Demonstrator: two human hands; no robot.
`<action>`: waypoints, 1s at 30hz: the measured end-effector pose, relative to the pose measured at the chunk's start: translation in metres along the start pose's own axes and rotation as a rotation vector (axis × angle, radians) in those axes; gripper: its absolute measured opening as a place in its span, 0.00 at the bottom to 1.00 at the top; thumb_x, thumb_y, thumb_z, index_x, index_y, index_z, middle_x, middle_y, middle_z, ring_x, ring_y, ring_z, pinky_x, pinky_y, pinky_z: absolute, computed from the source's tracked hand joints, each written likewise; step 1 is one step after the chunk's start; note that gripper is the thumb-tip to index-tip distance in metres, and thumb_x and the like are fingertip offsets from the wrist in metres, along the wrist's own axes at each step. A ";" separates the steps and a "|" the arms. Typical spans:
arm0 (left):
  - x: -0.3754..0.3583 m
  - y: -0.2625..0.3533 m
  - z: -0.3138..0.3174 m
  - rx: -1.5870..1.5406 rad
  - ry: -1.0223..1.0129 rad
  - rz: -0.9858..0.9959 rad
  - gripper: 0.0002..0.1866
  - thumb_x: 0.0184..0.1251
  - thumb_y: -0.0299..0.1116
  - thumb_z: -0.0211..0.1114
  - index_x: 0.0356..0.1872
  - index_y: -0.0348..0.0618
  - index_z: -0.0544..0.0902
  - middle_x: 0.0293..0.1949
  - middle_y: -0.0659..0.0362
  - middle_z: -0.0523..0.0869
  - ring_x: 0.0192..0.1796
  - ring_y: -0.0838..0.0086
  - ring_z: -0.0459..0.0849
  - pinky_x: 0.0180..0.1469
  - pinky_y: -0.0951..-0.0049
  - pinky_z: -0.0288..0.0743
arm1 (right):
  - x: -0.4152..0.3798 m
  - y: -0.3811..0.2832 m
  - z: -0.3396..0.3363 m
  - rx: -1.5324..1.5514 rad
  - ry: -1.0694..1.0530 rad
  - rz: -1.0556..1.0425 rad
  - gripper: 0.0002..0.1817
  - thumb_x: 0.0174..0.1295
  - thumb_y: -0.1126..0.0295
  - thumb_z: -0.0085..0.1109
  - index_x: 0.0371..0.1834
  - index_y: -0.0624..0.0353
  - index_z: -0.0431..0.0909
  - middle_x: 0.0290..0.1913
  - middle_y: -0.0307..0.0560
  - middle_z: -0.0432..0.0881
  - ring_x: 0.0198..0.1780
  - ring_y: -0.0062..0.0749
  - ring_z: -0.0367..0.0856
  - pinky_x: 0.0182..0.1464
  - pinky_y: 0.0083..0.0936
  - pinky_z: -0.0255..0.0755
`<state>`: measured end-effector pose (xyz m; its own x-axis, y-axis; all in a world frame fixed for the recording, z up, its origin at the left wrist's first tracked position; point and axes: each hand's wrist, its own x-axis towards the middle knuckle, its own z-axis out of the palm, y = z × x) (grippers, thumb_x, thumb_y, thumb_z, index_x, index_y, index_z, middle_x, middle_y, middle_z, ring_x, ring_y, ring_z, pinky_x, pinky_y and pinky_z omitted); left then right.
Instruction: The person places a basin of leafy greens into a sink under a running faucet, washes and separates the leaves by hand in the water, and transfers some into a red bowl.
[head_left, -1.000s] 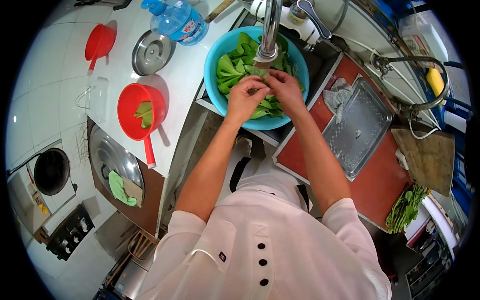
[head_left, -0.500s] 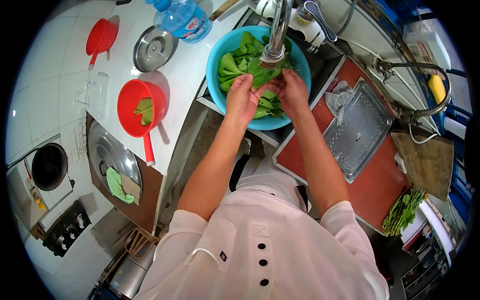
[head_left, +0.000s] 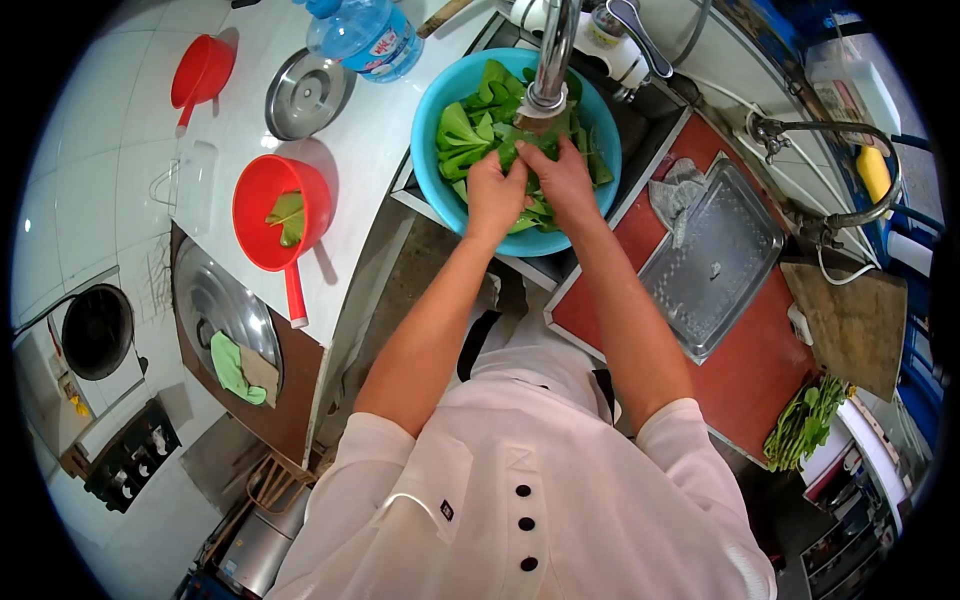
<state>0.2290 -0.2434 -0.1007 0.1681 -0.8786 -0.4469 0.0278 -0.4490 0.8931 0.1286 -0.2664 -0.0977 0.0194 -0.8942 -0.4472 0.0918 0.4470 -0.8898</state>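
Observation:
A turquoise basin (head_left: 427, 150) with green leaves (head_left: 462, 130) in it stands in the sink, below the metal faucet (head_left: 550, 75). Over the basin's near half, my left hand (head_left: 495, 195) has its fingers pressed together among the leaves. Close beside it, my right hand (head_left: 562, 180) is also closed, its thumb near the left hand's fingers. Both seem to pinch a leaf, partly hidden by the fingers. Left of the basin, a red ladle (head_left: 250, 225) on the white counter holds one yellowish-green leaf (head_left: 288, 220).
On the counter are a metal lid (head_left: 305, 95), a blue-capped water bottle (head_left: 385, 45) and another red ladle (head_left: 205, 68). To the right, a metal tray (head_left: 715, 265) and a wet cloth (head_left: 680, 192) lie on a red surface, with leafy greens (head_left: 808, 425) at its near end.
My hands have drawn closer together and moved slightly, with their fingers now lower among the leaves. The leaf that was stretched up under the faucet between them is no longer spread out.

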 end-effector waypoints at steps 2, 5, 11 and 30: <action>-0.003 -0.001 0.002 0.025 -0.017 0.096 0.08 0.71 0.32 0.56 0.38 0.37 0.79 0.26 0.63 0.80 0.17 0.82 0.75 0.21 0.81 0.69 | 0.014 0.018 0.002 0.198 0.051 0.040 0.16 0.63 0.61 0.58 0.46 0.63 0.78 0.39 0.43 0.81 0.34 0.24 0.76 0.36 0.23 0.71; -0.008 0.002 -0.001 -0.021 -0.142 0.060 0.07 0.72 0.29 0.55 0.40 0.37 0.79 0.28 0.63 0.81 0.20 0.82 0.76 0.23 0.81 0.70 | 0.029 0.029 -0.011 0.290 0.067 0.180 0.14 0.64 0.62 0.59 0.42 0.63 0.80 0.37 0.43 0.81 0.33 0.25 0.77 0.37 0.21 0.71; 0.001 -0.007 -0.012 -0.383 -0.210 -0.058 0.05 0.67 0.25 0.59 0.41 0.40 0.80 0.30 0.61 0.83 0.25 0.80 0.80 0.26 0.81 0.71 | 0.031 0.023 -0.022 0.474 -0.059 0.174 0.14 0.63 0.66 0.60 0.46 0.64 0.81 0.37 0.42 0.83 0.36 0.24 0.79 0.37 0.21 0.71; 0.019 -0.011 -0.028 -0.810 -0.155 -0.299 0.13 0.70 0.32 0.57 0.51 0.35 0.73 0.47 0.51 0.81 0.50 0.64 0.82 0.55 0.62 0.76 | -0.031 0.011 -0.016 -0.894 -0.234 -0.974 0.16 0.56 0.73 0.60 0.49 0.57 0.77 0.52 0.49 0.80 0.57 0.49 0.75 0.60 0.40 0.66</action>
<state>0.2595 -0.2509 -0.1172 -0.0924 -0.7813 -0.6172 0.7504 -0.4621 0.4726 0.1125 -0.2332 -0.0946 0.4959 -0.7977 0.3432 -0.5099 -0.5874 -0.6285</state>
